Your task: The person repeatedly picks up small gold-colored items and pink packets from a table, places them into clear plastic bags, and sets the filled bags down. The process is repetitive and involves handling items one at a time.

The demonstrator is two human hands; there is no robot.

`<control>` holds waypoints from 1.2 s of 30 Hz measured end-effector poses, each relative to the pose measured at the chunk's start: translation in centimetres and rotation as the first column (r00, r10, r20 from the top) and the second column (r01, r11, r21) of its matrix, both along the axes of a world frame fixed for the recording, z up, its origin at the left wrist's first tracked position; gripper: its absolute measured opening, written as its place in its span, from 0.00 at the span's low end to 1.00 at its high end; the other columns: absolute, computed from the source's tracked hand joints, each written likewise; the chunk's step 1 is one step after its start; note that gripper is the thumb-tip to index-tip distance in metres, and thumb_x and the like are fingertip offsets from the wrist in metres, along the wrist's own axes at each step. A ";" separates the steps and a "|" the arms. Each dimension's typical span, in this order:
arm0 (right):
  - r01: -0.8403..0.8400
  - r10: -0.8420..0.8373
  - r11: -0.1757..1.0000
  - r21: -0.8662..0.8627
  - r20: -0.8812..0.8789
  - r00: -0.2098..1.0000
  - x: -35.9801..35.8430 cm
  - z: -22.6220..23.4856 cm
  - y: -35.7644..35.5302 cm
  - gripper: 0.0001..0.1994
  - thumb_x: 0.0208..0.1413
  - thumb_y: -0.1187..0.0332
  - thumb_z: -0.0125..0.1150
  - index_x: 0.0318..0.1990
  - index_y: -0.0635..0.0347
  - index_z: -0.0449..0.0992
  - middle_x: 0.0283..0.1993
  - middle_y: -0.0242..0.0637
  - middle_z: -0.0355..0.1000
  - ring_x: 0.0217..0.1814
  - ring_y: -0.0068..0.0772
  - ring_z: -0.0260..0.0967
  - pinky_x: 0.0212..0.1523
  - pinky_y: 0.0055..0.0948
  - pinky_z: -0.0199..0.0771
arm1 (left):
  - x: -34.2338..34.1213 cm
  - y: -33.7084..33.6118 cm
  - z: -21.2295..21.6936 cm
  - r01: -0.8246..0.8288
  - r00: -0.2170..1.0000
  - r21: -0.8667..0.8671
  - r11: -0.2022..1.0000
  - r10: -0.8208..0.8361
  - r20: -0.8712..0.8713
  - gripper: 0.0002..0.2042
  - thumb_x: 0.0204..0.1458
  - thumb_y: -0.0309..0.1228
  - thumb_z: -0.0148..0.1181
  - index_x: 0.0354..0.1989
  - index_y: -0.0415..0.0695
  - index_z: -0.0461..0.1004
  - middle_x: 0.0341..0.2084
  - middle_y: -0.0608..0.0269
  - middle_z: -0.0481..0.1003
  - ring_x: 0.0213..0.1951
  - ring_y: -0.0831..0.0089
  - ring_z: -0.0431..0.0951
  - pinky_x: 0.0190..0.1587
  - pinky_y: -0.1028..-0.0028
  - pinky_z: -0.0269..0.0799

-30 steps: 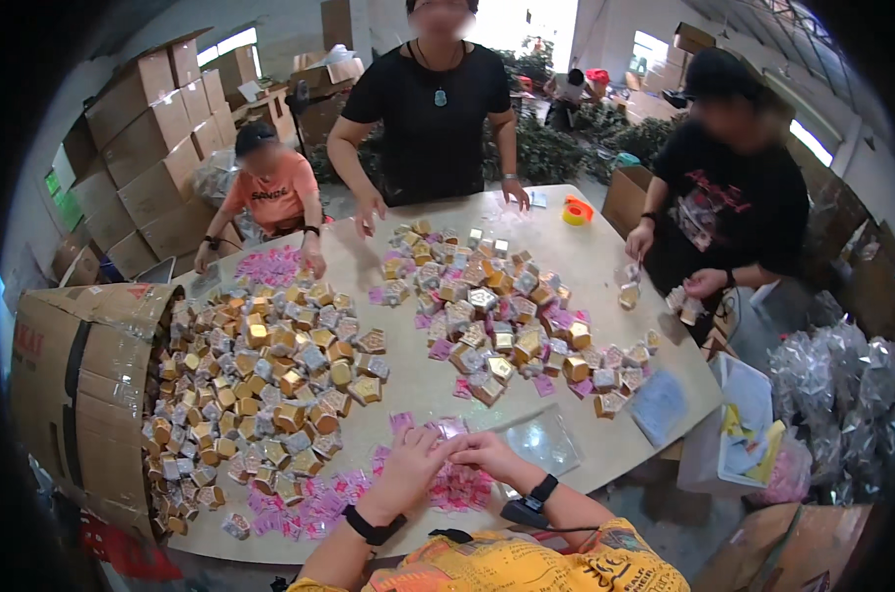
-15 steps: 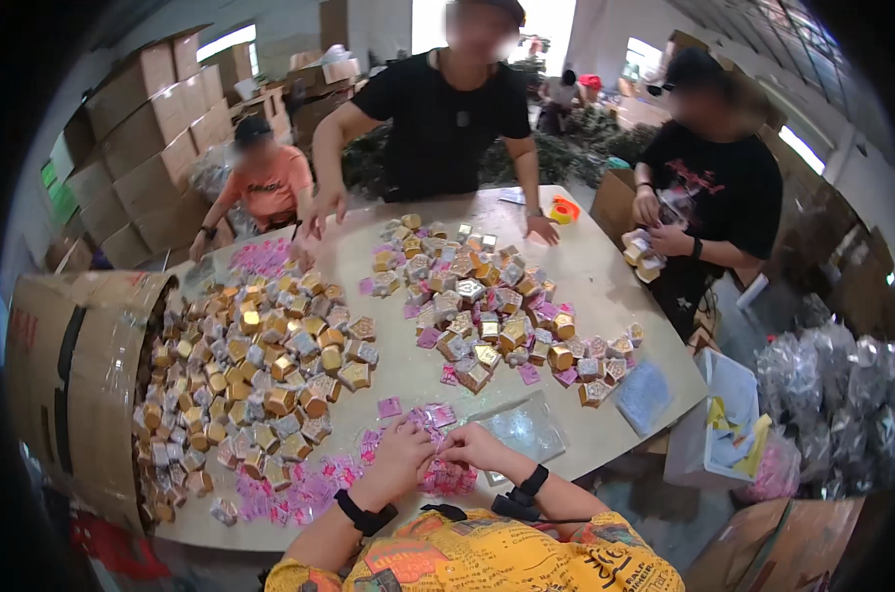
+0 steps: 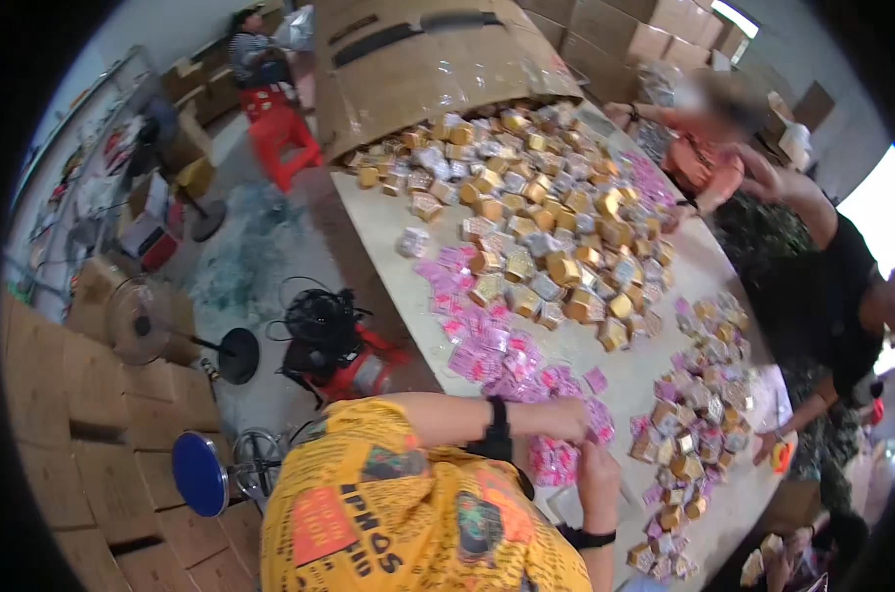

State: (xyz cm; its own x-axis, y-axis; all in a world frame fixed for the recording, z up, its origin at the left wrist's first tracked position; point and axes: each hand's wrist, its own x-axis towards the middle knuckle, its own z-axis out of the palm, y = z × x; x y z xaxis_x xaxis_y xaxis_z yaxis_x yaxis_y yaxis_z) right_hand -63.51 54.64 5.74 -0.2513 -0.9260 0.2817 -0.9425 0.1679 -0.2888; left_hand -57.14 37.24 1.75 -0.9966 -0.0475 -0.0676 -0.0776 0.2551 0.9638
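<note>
My left hand [image 3: 563, 420], with a black band at the wrist, is curled closed above the pink printed packets [image 3: 497, 355] on the table. Close beside it, my right hand [image 3: 596, 476] also has its fingers drawn together. Whatever the fingers of either hand pinch is hidden or too small to name. Pink packets lie under and around both hands, and a loose pink packet [image 3: 595, 380] rests just beyond them. Past these spreads a large heap of small gold and white faceted boxes [image 3: 536, 217]. A second, smaller heap [image 3: 699, 409] has pink packets mixed in.
A big cardboard carton [image 3: 438, 74] lies on its side, its mouth toward the large heap. Co-workers stand or sit along the table's far side. A red stool [image 3: 282, 143], a standing fan [image 3: 142, 321], a blue round stool [image 3: 199, 474] and stacked cartons [image 3: 122, 424] are on the left.
My view has swung and tilted to the left, bringing the floor, stools and fan into sight. Both hands stay close together over the pink packets.
</note>
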 end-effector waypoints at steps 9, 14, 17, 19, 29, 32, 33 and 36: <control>-0.083 0.083 0.996 -0.016 -0.033 0.996 -0.2 0.0 -2.9 0.07 0.44 0.76 0.58 0.34 0.59 0.71 0.24 0.39 0.68 0.23 0.41 0.68 0.23 0.35 0.68 | 1.8 -1.9 0.7 -0.130 0.991 -0.021 0.991 0.130 0.025 0.08 0.37 0.32 0.57 0.20 0.41 0.78 0.14 0.59 0.75 0.17 0.70 0.74 0.23 0.70 0.69; -0.073 0.075 0.994 -0.086 0.013 0.997 -0.6 -0.7 -3.6 0.07 0.43 0.77 0.57 0.32 0.60 0.70 0.23 0.40 0.67 0.24 0.42 0.67 0.23 0.36 0.68 | 1.4 -3.2 -1.2 0.009 1.000 -0.135 0.991 -0.007 0.011 0.11 0.45 0.36 0.56 0.25 0.42 0.78 0.16 0.58 0.75 0.20 0.70 0.74 0.27 0.69 0.70; 0.059 -0.053 0.997 -0.040 0.132 0.990 -1.3 -1.9 -3.1 0.05 0.46 0.77 0.56 0.33 0.63 0.72 0.29 0.46 0.72 0.29 0.49 0.70 0.30 0.40 0.71 | -0.2 -5.9 0.1 0.057 0.998 -0.303 0.951 -0.046 0.043 0.11 0.45 0.37 0.55 0.25 0.42 0.78 0.18 0.53 0.75 0.21 0.66 0.76 0.27 0.66 0.70; 0.160 -0.152 0.986 -0.049 0.135 0.979 -1.3 -1.3 -1.7 0.06 0.48 0.77 0.55 0.35 0.64 0.73 0.29 0.49 0.72 0.29 0.50 0.70 0.30 0.40 0.69 | -2.3 -7.2 0.6 -0.161 0.982 -0.408 0.899 0.186 0.022 0.12 0.44 0.36 0.54 0.21 0.40 0.76 0.18 0.50 0.74 0.22 0.60 0.76 0.28 0.64 0.71; 0.432 -0.461 0.861 0.270 0.054 0.886 -2.2 1.6 1.7 0.11 0.55 0.65 0.54 0.42 0.56 0.76 0.31 0.47 0.75 0.30 0.45 0.72 0.33 0.37 0.71 | -13.3 -13.4 -4.4 -0.294 0.789 -0.845 0.446 0.612 0.049 0.18 0.47 0.33 0.51 0.47 0.41 0.67 0.38 0.51 0.70 0.36 0.58 0.75 0.31 0.59 0.74; 0.381 -0.416 0.901 0.208 0.168 0.894 -2.1 2.4 -0.4 0.09 0.54 0.66 0.54 0.37 0.59 0.78 0.29 0.47 0.74 0.30 0.47 0.71 0.32 0.37 0.71 | -15.6 -13.1 -7.4 -0.422 0.665 -0.798 0.431 0.745 0.051 0.18 0.49 0.30 0.48 0.50 0.40 0.65 0.37 0.51 0.70 0.35 0.59 0.75 0.29 0.60 0.73; 0.358 -0.392 0.911 0.206 0.157 0.906 -2.3 2.6 -0.8 0.09 0.54 0.66 0.54 0.37 0.59 0.78 0.30 0.47 0.74 0.30 0.47 0.71 0.32 0.37 0.71 | -15.9 -12.8 -7.8 -0.459 0.670 -0.765 0.452 0.741 0.035 0.18 0.49 0.30 0.48 0.49 0.39 0.65 0.37 0.51 0.70 0.35 0.59 0.76 0.29 0.60 0.73; 0.296 -0.323 0.937 0.185 0.140 0.936 -2.6 2.6 -2.4 0.09 0.54 0.66 0.54 0.36 0.60 0.78 0.30 0.48 0.74 0.31 0.47 0.71 0.32 0.38 0.70 | -16.1 -12.9 -8.3 -0.568 0.688 -0.618 0.544 0.726 0.007 0.17 0.49 0.29 0.48 0.47 0.37 0.64 0.35 0.49 0.71 0.33 0.59 0.77 0.28 0.59 0.71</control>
